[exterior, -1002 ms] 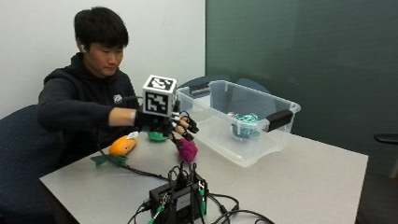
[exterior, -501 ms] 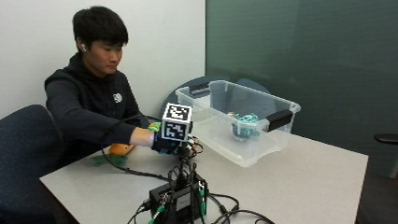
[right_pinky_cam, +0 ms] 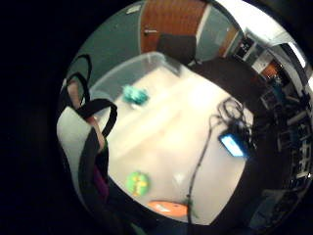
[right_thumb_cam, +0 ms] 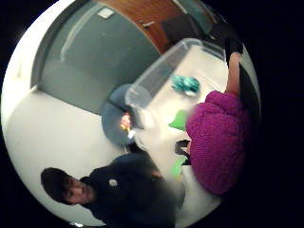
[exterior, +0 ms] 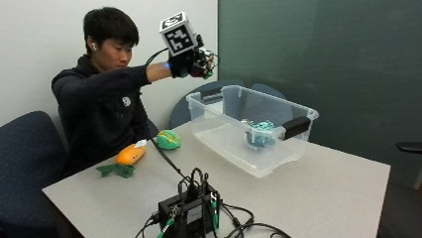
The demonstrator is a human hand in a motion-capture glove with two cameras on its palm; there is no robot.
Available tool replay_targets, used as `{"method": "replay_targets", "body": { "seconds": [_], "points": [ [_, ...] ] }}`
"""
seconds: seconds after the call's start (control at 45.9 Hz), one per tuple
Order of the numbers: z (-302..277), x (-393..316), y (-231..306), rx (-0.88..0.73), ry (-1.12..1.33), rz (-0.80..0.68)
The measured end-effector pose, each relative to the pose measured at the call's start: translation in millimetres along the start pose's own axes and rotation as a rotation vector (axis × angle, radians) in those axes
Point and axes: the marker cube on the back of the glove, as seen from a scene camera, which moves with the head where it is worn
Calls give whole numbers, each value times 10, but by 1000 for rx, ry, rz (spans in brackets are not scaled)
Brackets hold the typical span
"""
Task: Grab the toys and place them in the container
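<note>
My gloved right hand [exterior: 190, 63] is raised high, above the near left end of the clear plastic container [exterior: 224, 130]. Its fingers curl round a purple knitted toy [right_thumb_cam: 218, 142] with green leaves [right_thumb_cam: 180, 119]; from outside only a green tip [exterior: 208, 74] shows under the glove. A teal toy [exterior: 259, 133] lies inside the container, also visible from the palm [right_pinky_cam: 134, 94]. On the table beside the person lie an orange carrot toy [exterior: 129, 156] and a green and yellow toy [exterior: 167, 140].
A black electronics box [exterior: 191, 212] with a tangle of cables sits at the table's front edge, one cable running toward the person. The container has a black handle [exterior: 296, 127] on its right end. Blue chairs stand behind the table.
The hand dropped to the table by the purple toy, then rose with it to high above the container's near end.
</note>
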Motion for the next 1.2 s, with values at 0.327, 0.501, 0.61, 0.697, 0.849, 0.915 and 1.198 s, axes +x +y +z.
{"method": "replay_targets", "body": {
  "seconds": [0.327,0.501,0.61,0.697,0.849,0.915,1.198],
  "points": [
    [1128,-745,-449,-239,129,44],
    [896,-543,-103,-264,21,12],
    [440,-200,322,-231,36,40],
    [364,-87,820,-284,130,21],
    [531,335,1492,-458,214,174],
    [727,540,1665,-518,219,255],
    [1762,415,2176,-771,313,240]
  ]
}}
